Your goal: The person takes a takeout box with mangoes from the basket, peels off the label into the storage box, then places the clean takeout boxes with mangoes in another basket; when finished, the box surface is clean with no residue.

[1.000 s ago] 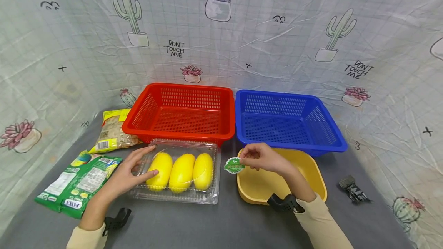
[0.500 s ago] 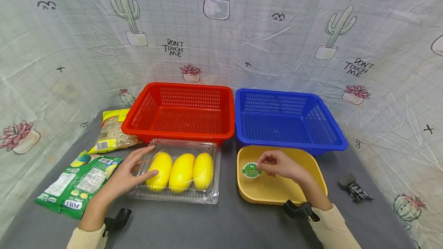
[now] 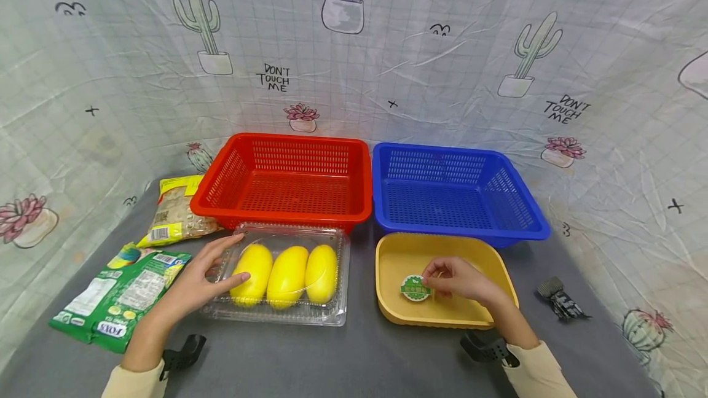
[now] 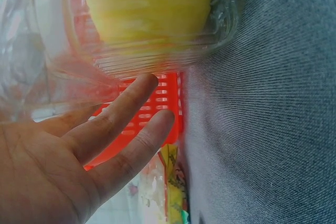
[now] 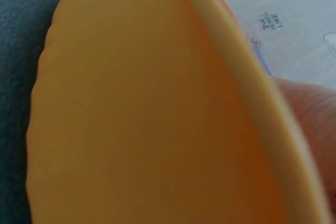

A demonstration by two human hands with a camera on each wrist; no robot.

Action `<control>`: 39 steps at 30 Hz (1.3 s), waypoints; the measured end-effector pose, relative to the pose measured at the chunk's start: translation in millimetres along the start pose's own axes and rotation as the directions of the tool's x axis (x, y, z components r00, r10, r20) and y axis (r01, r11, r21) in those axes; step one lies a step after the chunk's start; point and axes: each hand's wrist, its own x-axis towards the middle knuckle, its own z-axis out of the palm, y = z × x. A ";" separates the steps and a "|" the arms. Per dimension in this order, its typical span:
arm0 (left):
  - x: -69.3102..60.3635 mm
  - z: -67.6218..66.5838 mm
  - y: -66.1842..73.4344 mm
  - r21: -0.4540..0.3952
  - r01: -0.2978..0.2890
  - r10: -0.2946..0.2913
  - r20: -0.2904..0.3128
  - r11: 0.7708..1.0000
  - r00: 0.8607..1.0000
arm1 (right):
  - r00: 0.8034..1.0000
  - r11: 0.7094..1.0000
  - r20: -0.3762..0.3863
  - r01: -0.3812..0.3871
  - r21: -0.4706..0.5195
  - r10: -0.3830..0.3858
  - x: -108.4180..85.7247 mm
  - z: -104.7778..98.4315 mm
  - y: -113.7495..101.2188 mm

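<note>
My right hand pinches a round green-and-white label over the inside of the yellow basin. In the right wrist view the wall of the yellow basin hides the label and most of the hand. A clear plastic clamshell box holds yellow mangoes, side by side under its lid. My left hand rests at the box's left side, thumb over the lid. In the left wrist view its fingers are extended beside the clear wall, below a mango.
Behind stand a red basket and a blue basket. A green snack packet and a yellow-topped clear bag lie at the left. A dark grey bundle lies at the right. A patterned cloth hangs behind everything.
My right hand has carried the label from beside the yellow basin's left rim rightward and nearer me, over the basin's inside. My left hand has stayed at the box.
</note>
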 end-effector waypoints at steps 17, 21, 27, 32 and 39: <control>6.6 5.2 -0.6 0.000 0.003 -0.003 0.008 1.000 1.000 | 0.995 0.998 -0.101 -0.028 -0.054 0.023 0.4 -7.0 29.6; 7.9 6.1 -1.2 -0.002 0.002 -0.002 0.006 1.000 1.000 | 0.990 0.996 -0.138 -0.027 -0.084 0.015 0.1 -5.9 31.2; 8.4 7.2 -1.4 0.002 -0.004 0.004 0.002 1.000 1.000 | 0.987 0.996 -0.163 -0.023 -0.088 0.008 -1.5 -5.7 31.3; 5.3 5.8 -0.8 0.024 -0.010 0.010 -0.004 1.000 1.000 | 0.983 0.995 -0.182 -0.030 -0.091 0.013 -2.7 -4.9 28.6; -0.7 1.6 0.1 0.052 -0.020 0.021 -0.015 0.998 1.000 | 0.981 0.997 -0.192 -0.011 -0.075 -0.004 -7.8 -3.2 22.1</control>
